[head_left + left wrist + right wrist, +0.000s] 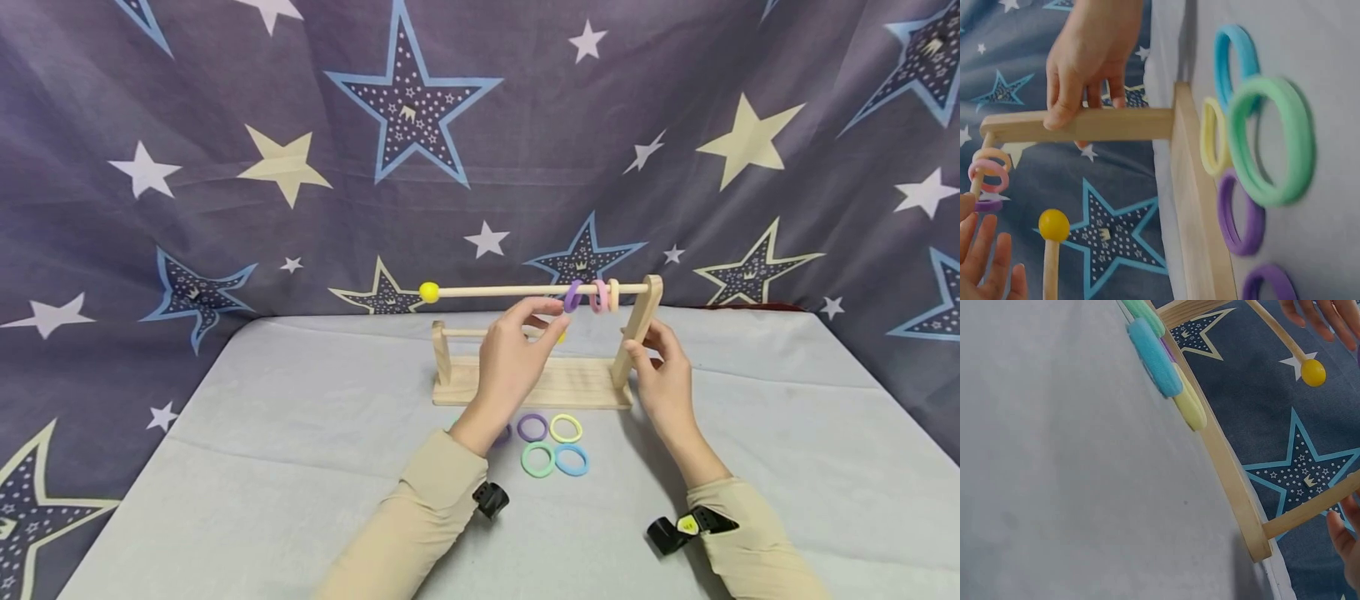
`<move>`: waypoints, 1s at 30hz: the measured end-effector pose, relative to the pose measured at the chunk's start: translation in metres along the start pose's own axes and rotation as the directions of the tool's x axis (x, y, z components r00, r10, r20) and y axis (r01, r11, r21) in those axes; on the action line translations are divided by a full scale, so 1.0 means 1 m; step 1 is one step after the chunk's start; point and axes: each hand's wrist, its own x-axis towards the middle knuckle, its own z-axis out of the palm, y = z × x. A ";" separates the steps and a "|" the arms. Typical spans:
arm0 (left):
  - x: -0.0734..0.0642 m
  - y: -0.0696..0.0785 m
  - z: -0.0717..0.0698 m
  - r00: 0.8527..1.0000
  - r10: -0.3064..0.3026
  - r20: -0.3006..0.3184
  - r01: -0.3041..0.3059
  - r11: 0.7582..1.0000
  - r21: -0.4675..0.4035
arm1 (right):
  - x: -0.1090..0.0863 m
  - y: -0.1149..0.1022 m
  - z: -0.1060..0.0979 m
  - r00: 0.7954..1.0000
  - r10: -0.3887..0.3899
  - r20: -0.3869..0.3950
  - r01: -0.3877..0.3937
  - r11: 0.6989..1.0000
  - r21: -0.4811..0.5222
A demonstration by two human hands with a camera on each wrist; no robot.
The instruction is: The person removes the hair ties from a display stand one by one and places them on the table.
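Observation:
The left hand (517, 350) pinches a purple hair tie (572, 293) between thumb and fingertips; this tie hangs round the upper rod (495, 292) of a wooden stand. A pink hair tie (1003, 181) and a peach one (613, 297) hang on the same rod, closer to the upright post (637, 329). The right hand (666, 379) grips that post, its thumb on the near side and fingers behind. A yellow ball (429, 292) caps the rod's free left end.
The stand's base (570, 387) rests on the grey cloth, with a shorter post (441, 354) and lower rod at left. Before it lie green (1300, 140), blue (572, 471), yellow (566, 439) and purple (1254, 228) hair ties. A star-patterned curtain (225, 233) hangs behind.

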 end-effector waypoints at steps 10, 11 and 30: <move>0.004 0.008 0.007 0.997 -0.068 -0.043 0.069 0.998 0.003 | 0.001 0.000 0.001 1.000 0.007 -0.004 -0.007 1.000 -0.002; 0.004 0.009 0.008 0.997 -0.067 -0.044 0.067 0.998 0.004 | 0.001 0.000 0.001 1.000 0.006 -0.003 -0.006 1.000 -0.002; 0.002 0.007 0.005 0.996 -0.074 -0.049 0.073 0.997 -0.008 | 0.000 0.002 -0.001 1.000 -0.008 0.003 0.008 1.000 -0.018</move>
